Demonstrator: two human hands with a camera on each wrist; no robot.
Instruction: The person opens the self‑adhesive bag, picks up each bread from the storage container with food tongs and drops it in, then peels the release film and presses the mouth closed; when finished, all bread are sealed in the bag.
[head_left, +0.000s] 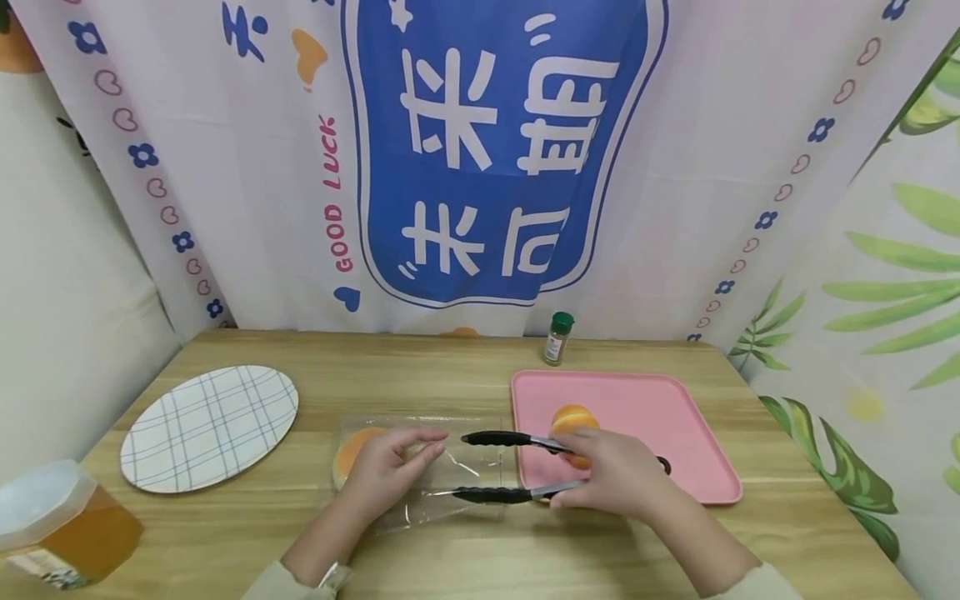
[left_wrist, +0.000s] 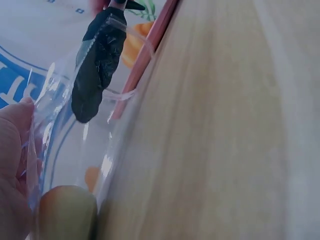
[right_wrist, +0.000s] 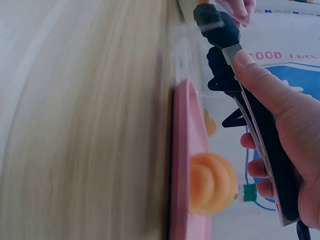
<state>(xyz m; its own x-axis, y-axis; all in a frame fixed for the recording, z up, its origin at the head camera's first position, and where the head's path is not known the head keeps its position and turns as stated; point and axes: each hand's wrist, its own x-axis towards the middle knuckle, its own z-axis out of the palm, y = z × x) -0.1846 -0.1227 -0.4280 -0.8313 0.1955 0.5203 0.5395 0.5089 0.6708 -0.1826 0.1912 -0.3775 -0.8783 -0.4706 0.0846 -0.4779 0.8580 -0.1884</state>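
Observation:
My right hand [head_left: 622, 473] grips black-and-silver tongs [right_wrist: 260, 130], thumb on one arm and fingers on the other. The tongs' black tips [head_left: 495, 438] stand apart and point left, at the mouth of a clear plastic bag [head_left: 480, 467]; in the left wrist view one tip [left_wrist: 97, 70] lies within the film. A round orange-topped bun [head_left: 352, 452] sits in the bag's left end. My left hand [head_left: 390, 471] pinches the film between thumb and fingers, over the bag. An orange swirled bread [right_wrist: 212, 183] rests on the pink tray [head_left: 637, 400], behind my right hand.
A checked oval plate [head_left: 210, 425] lies at the left on the wooden table [head_left: 405, 367]. At the front left stands a jar of amber liquid [head_left: 97, 533]. A small green-capped bottle [head_left: 557, 340] stands behind the tray, near the hanging cloth [head_left: 675, 208].

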